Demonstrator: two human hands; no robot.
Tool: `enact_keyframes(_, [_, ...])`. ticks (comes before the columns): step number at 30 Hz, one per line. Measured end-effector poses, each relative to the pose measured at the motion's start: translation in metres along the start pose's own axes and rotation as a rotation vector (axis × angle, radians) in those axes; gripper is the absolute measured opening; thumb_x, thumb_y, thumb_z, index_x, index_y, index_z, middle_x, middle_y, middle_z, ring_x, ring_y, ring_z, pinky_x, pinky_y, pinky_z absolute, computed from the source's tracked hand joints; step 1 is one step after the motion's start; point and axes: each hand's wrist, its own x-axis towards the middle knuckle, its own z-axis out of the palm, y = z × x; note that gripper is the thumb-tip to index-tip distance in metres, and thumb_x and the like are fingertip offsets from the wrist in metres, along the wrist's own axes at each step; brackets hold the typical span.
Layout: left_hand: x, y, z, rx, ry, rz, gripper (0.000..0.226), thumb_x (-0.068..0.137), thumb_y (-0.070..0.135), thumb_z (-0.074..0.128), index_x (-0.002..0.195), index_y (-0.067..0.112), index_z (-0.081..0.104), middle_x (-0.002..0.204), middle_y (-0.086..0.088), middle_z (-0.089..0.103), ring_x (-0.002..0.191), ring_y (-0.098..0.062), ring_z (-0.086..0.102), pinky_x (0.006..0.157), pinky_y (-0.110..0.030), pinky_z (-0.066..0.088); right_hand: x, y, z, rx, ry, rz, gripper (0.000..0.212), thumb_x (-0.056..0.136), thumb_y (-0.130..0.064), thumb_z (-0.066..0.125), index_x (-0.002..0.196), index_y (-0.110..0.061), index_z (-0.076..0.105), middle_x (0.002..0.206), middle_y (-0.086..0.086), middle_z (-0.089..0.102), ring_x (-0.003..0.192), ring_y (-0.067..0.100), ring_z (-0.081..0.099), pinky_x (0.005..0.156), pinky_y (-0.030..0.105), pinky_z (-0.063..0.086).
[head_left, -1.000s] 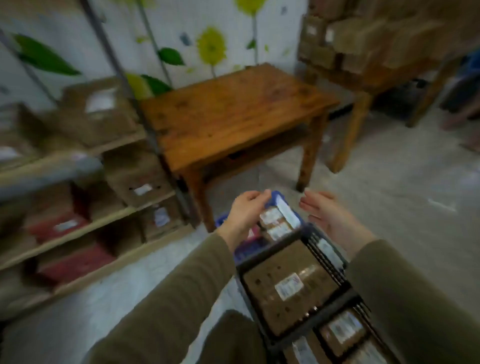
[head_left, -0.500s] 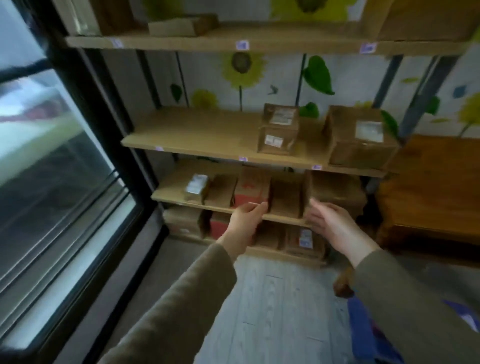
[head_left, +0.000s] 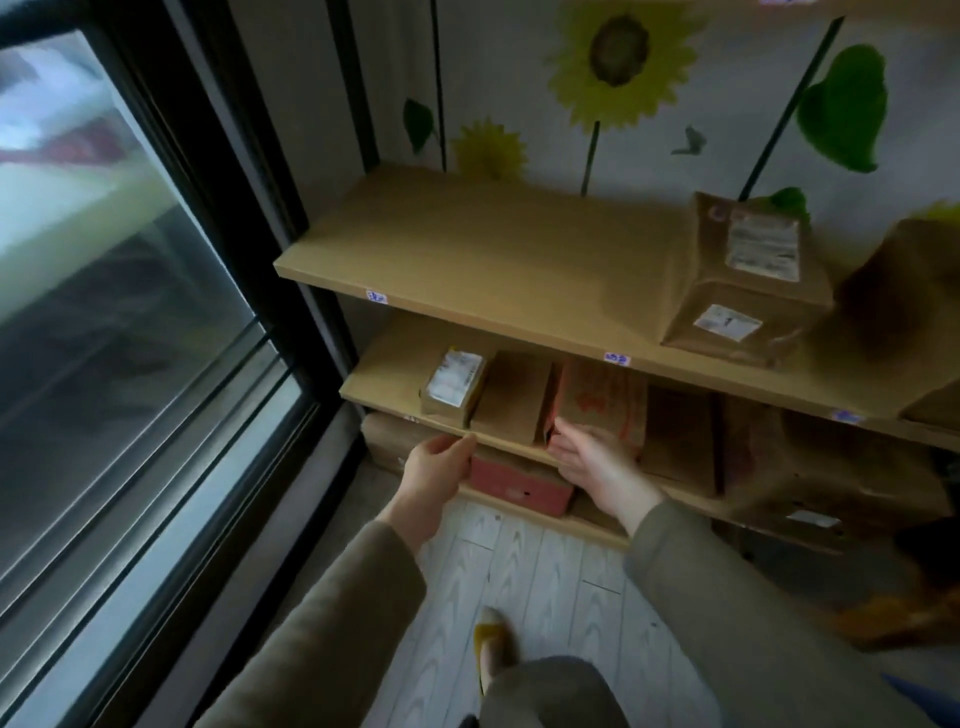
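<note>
At the centre of the frame, the left hand (head_left: 439, 470) and right hand (head_left: 592, 460) hovered empty, fingers relaxed and apart, before the middle shelf (head_left: 387, 364). A plain cardboard box (head_left: 511, 400) stood there between them, with the right fingertips at a red-printed box (head_left: 605, 400).

Wooden shelving (head_left: 395, 382) beside a dark-framed window (head_left: 130, 312), sunflower (head_left: 618, 57) wall behind.
On the upper shelf (head_left: 493, 244), toward its right end, a taped brown carton (head_left: 748, 291) with white labels, just beside a blurred brown box (head_left: 904, 296) at the frame edge; on the lowest shelf, a pink-red box (head_left: 519, 483); below, pale wood-grain floor (head_left: 550, 571); small blue-printed tags (head_left: 376, 296) along the shelf edges.
</note>
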Motion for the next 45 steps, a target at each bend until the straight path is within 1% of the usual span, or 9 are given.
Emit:
enact_keyframes(3, [0.054,0.017,-0.019,0.004,0.027,-0.057,0.014,0.091,0.023,0.056,0.096,0.013,0.064,0.071,0.003,0.058,0.063,-0.008,0.051,0.055,-0.019,0.037,0.053,-0.015,0.034,-0.011,0.002,0.085,0.012,0.092,-0.029,0.056,0.089,-0.019,0.051,0.126,0.013,0.056,0.117,0.023,0.054,0.095,0.034,0.040])
enact_keyframes(8, [0.125,0.038,-0.061,0.002,0.080,-0.117,0.021,0.090,0.024,0.058,0.102,0.009,0.063,0.075,0.001,0.056,0.064,-0.010,0.049,0.055,-0.021,0.037,0.115,-0.031,0.094,-0.062,0.063,0.187,0.035,0.092,-0.024,0.057,0.121,-0.005,0.049,0.131,0.016,0.052,0.121,0.026,0.051,0.099,0.037,0.038])
enact_keyframes(18, [0.236,0.042,-0.125,0.263,-0.092,-0.164,0.021,0.088,0.021,0.059,0.096,0.002,0.063,0.077,-0.005,0.051,0.076,-0.022,0.048,0.081,-0.043,0.046,0.162,-0.015,0.168,0.021,0.286,0.256,0.047,0.092,-0.025,0.056,0.134,-0.009,0.042,0.133,0.012,0.049,0.120,0.026,0.050,0.088,0.031,0.041])
enact_keyframes(21, [0.268,0.039,-0.132,0.405,-0.140,-0.122,0.018,0.088,0.019,0.059,0.073,0.011,0.059,0.068,-0.002,0.047,0.078,-0.020,0.045,0.070,-0.028,0.038,0.176,0.008,0.182,0.024,0.398,0.257,0.035,0.093,-0.018,0.054,0.124,-0.001,0.049,0.128,0.017,0.053,0.118,0.030,0.052,0.100,0.039,0.043])
enact_keyframes(24, [0.303,0.027,-0.129,0.457,-0.187,-0.093,0.020,0.089,0.020,0.059,0.070,0.017,0.054,0.071,-0.001,0.046,0.083,-0.019,0.045,0.071,-0.026,0.033,0.191,0.023,0.192,0.002,0.457,0.252,0.037,0.094,-0.014,0.051,0.128,-0.001,0.049,0.120,0.013,0.056,0.099,0.020,0.055,0.069,0.018,0.049])
enact_keyframes(28, [0.342,-0.001,-0.109,0.525,-0.225,-0.014,0.046,0.089,0.025,0.060,0.128,0.002,0.051,0.098,-0.004,0.051,0.093,-0.017,0.047,0.078,-0.021,0.034,0.226,0.039,0.196,-0.027,0.494,0.193,0.045,0.097,-0.020,0.047,0.141,-0.012,0.038,0.141,0.004,0.044,0.092,0.013,0.052,0.038,0.003,0.033])
enact_keyframes(33, [0.381,-0.038,-0.080,0.601,-0.279,0.057,0.045,0.091,0.032,0.054,0.126,0.003,0.051,0.113,-0.014,0.062,0.089,-0.023,0.059,0.056,-0.016,0.034,0.272,0.069,0.199,-0.013,0.548,0.062,0.047,0.095,-0.025,0.051,0.139,-0.015,0.040,0.141,0.003,0.045,0.107,0.014,0.051,0.076,0.016,0.038])
enact_keyframes(37, [0.398,-0.059,-0.066,0.586,-0.292,0.141,0.036,0.093,0.034,0.051,0.113,0.005,0.057,0.078,0.002,0.055,0.061,-0.006,0.046,0.048,-0.018,0.033,0.292,0.089,0.201,-0.048,0.566,-0.015,0.044,0.094,-0.027,0.053,0.134,-0.011,0.046,0.131,0.004,0.054,0.099,0.010,0.047,0.083,0.020,0.037])
enact_keyframes(45, [0.391,-0.061,-0.069,0.319,-0.296,0.106,0.020,0.093,0.021,0.055,0.112,0.017,0.053,0.103,0.000,0.062,0.090,-0.015,0.058,0.080,-0.026,0.045,0.293,0.098,0.207,0.085,0.610,-0.043,0.045,0.093,-0.021,0.055,0.137,-0.017,0.046,0.138,0.000,0.050,0.124,0.016,0.047,0.090,0.020,0.036])
